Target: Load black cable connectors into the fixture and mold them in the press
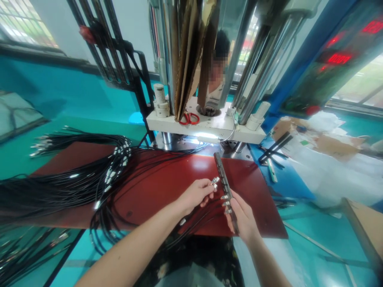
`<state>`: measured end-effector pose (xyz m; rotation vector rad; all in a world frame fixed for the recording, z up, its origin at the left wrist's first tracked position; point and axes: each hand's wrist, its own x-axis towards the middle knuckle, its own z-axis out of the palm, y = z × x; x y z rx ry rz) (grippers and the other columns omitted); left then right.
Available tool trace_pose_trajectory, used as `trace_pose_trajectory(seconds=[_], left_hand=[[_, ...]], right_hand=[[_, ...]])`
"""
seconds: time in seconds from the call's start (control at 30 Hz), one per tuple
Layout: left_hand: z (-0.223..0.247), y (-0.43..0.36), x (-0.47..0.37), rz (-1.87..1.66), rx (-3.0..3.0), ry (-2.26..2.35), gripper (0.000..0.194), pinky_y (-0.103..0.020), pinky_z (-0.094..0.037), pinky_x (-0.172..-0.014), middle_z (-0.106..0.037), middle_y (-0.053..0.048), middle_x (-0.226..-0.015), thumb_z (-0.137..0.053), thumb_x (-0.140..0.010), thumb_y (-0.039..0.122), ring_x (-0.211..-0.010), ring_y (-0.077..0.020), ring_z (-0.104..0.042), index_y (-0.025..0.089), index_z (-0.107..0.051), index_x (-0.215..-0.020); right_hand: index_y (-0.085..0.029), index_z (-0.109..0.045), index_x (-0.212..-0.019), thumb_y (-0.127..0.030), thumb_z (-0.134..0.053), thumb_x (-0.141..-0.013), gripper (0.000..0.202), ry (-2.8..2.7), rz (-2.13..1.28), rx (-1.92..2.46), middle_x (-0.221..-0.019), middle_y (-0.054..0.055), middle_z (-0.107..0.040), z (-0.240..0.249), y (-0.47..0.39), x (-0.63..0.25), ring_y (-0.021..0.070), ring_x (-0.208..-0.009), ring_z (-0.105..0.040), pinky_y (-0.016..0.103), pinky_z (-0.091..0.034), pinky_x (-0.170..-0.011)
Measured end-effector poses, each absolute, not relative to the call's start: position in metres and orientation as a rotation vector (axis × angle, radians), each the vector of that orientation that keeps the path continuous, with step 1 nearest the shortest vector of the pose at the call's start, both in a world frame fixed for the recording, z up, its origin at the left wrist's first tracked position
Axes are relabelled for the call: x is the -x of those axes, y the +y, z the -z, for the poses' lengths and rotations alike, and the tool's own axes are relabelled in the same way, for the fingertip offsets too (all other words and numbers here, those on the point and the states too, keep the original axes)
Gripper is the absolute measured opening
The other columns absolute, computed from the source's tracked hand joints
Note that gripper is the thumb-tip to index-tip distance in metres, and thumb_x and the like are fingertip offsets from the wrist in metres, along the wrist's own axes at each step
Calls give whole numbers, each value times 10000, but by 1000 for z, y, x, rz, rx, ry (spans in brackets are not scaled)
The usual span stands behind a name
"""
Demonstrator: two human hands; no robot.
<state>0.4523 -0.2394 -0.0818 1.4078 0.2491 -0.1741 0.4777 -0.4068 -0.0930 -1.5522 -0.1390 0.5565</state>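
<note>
From the head camera, the left hand [196, 194] hovers over a red mat [167, 187] on the table [302, 239], its fingers [209, 189] pinched on a small cluster of metal connectors [214, 181] at the ends of thin black cables [197, 219]. Those cables trail down and back under the wrist toward the person's lap. The right hand [243, 217] grips the near end of a long, narrow dark fixture bar [224, 183], fingers curled closed around it, so the bar points away toward the machine. A few connectors [226, 204] already sit along the bar's left edge, just above the right thumb.

The connectors look small, hard and light, probably a bit slick, so a fingertip pinch right on the metal shell suits them best; the cables are limp and would flop or tangle if held farther back. The bar seems rigid and slim, best held at one end where no connectors sit.

To the left, a thick bundle of black cables [74, 179] with silver tips lies across the mat and spills over the table edge. Behind the mat stands a vertical press [206, 123] with shiny columns; red-handled scissors [189, 118] rest on its white base. Another person is partly visible behind the press. At right, a blue surface carries dark strips [273, 146] and papers, and a panel with red digits [338, 58] glows above.
</note>
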Motion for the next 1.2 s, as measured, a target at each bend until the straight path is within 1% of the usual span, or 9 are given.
trace_pose_trajectory(seconds=[0.13, 0.3, 0.37, 0.43, 0.53, 0.73, 0.9, 1.07, 1.2], left_hand=[[83, -246, -452, 191, -1476, 277, 218, -162, -182, -368, -384, 72, -558, -439, -765, 390, -391, -31, -284, 174, -473, -758], [86, -254, -452, 32, -1636, 213, 241, -180, -302, -507, -474, 30, -618, -536, -717, 357, -554, -59, -401, 126, -518, -652], [85, -254, -453, 82, -1593, 258, 245, -184, -277, -469, -439, 45, -558, -544, -707, 366, -497, -54, -371, 127, -517, -658], [82, -254, -454, 147, -1536, 308, 254, -188, -216, -410, -363, 73, -480, -546, -699, 384, -414, -43, -297, 137, -500, -660], [77, -253, -455, 185, -1498, 332, 253, -193, -165, -382, -295, 93, -435, -551, -689, 386, -370, -35, -231, 147, -479, -646], [78, -252, -453, 122, -1537, 303, 220, -185, -217, -430, -311, 85, -457, -545, -695, 335, -406, -31, -253, 136, -488, -621], [85, -253, -453, 29, -1593, 281, 238, -187, -251, -471, -361, 63, -497, -536, -704, 305, -465, -46, -301, 142, -430, -567], [81, -246, -453, -83, -1529, 201, 211, -185, -294, -502, -440, 36, -595, -534, -733, 332, -541, -63, -375, 136, -500, -662], [75, -231, -452, -77, -1289, 255, 222, -164, -183, -401, -327, 80, -501, -496, -767, 395, -432, -43, -245, 176, -469, -787]], right_hand=[[-147, -421, -1248, -499, -509, -777, 595, -201, -618, 1561, -446, -50, -505, 96, -409, -480, 63, -282, -391, 149, -307, -259], [-154, -421, -1250, -502, -517, -768, 603, -165, -629, 1556, -455, -49, -509, 95, -408, -480, 64, -290, -400, 147, -317, -260], [-160, -441, -1238, -485, -523, -770, 575, -139, -609, 1558, -467, -48, -508, 93, -407, -478, 59, -296, -398, 142, -315, -262], [-160, -459, -1226, -473, -517, -777, 551, -136, -587, 1571, -468, -48, -502, 91, -406, -476, 54, -293, -390, 137, -304, -260], [-158, -470, -1219, -471, -503, -787, 535, -168, -578, 1605, -470, -47, -502, 90, -406, -476, 50, -295, -387, 135, -300, -266], [-176, -450, -1245, -462, -461, -817, 514, -236, -629, 1678, -466, -45, -506, 90, -409, -478, 48, -309, -385, 136, -302, -290], [-201, -401, -1285, -475, -403, -847, 516, -407, -637, 1767, -448, -66, -464, 92, -408, -479, 54, -333, -386, 149, -343, -323], [-168, -425, -1258, -493, -444, -823, 543, -313, -634, 1692, -477, -49, -491, 94, -407, -479, 58, -338, -395, 152, -334, -309], [-138, -426, -1250, -510, -493, -785, 599, -204, -595, 1590, -435, -57, -475, 93, -408, -479, 64, -303, -369, 157, -306, -275]])
